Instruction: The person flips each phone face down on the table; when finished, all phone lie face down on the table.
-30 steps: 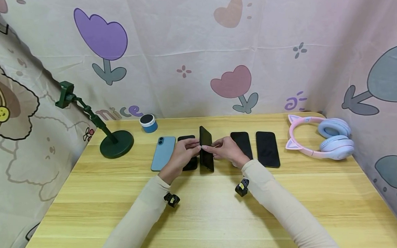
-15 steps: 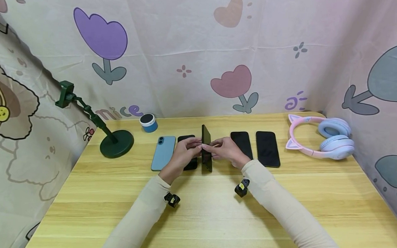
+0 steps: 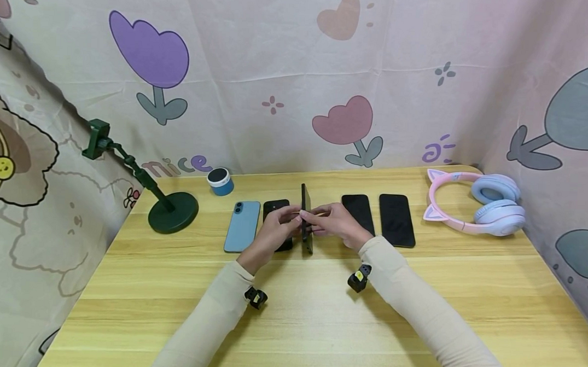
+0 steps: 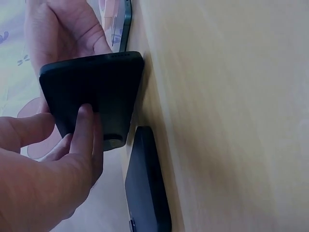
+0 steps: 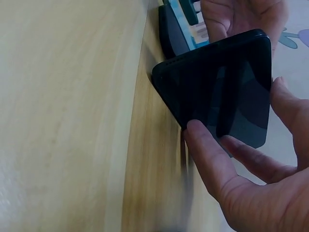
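Note:
A black smartphone (image 3: 308, 244) stands on its long edge between my two hands, nearly edge-on to the head view. My left hand (image 3: 274, 233) holds it from the left; in the left wrist view its fingers lie on the dark back (image 4: 72, 84) and the thumb is near the edge. From the right, my right hand (image 3: 340, 225) holds it, with fingertips on the glossy screen (image 5: 193, 89) and the thumb at the upper edge in the right wrist view. Beneath the left hand lies another black phone (image 3: 274, 205), partly hidden.
A light-blue phone (image 3: 241, 228) lies at left, and two black phones, one nearer (image 3: 360, 211) and one farther right (image 3: 397, 221), lie beyond the right hand. Around them are a green stand (image 3: 173, 214), a blue-and-white cylinder (image 3: 220, 183) and cat-ear headphones (image 3: 499, 214) on the wooden table (image 3: 297, 326).
The held phone has turned from showing its broad face to nearly edge-on, its upper end shifting slightly right. Both hands keep hold of it; the left has moved a little right.

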The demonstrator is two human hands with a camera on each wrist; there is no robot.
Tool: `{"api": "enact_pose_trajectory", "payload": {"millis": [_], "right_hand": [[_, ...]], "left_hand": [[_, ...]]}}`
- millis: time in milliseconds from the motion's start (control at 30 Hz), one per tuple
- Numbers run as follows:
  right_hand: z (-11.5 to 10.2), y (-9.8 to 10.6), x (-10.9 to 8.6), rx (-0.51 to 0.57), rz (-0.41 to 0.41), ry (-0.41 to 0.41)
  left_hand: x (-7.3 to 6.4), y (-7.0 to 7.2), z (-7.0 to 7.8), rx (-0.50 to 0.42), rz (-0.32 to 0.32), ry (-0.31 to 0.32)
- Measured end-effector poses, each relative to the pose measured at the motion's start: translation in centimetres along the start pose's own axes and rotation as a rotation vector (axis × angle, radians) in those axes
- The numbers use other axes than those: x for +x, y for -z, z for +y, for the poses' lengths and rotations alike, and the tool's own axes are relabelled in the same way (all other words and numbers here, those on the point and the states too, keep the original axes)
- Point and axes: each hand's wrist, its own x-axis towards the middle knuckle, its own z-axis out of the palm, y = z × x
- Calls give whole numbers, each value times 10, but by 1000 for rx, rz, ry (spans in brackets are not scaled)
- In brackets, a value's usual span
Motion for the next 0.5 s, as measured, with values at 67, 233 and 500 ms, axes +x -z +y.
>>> {"api": "enact_pose_trajectory", "payload": {"millis": [67, 233, 500], "right_hand": [[0, 1, 0, 11, -4, -1], [1, 2, -1, 46, -25, 2], [1, 3, -1, 121, -56, 4]], "left_hand": [[0, -1, -1, -6, -15, -3], [-2, -2, -2, 14, -44, -18], [-4, -6, -4, 70, -69, -36]]}}
